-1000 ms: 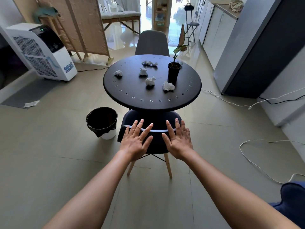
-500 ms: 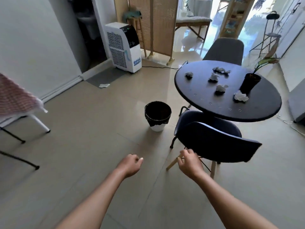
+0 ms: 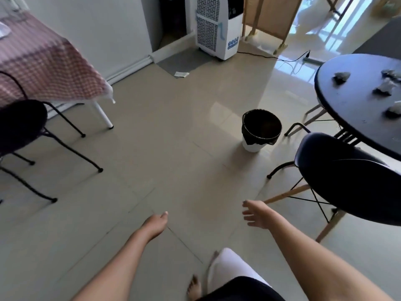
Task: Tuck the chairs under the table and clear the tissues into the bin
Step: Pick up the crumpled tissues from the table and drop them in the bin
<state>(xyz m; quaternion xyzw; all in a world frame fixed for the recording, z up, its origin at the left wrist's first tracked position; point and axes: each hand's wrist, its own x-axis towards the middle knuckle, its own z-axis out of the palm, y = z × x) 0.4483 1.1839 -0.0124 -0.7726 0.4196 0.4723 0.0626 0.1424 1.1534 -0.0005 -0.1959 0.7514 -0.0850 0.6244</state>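
At the far left stands a table under a pink checked cloth [image 3: 43, 61] with a black wire-legged chair [image 3: 19, 124] beside it, and a white air cooler [image 3: 219, 25] stands against the back wall. Further right, the bin [image 3: 261, 129] stands upright on the floor tiles, mouth up, lined with a black bag; nothing shows inside it. The left hand [image 3: 155, 224] hangs over bare floor, fingers loosely curled, holding nothing. The right hand [image 3: 258, 215] is spread open, empty, near the dark chair [image 3: 351, 181], not touching it. That chair's seat sits partly under the round black table [image 3: 355, 118], back toward the camera. Crumpled tissues [image 3: 341, 76] lie scattered on the tabletop.
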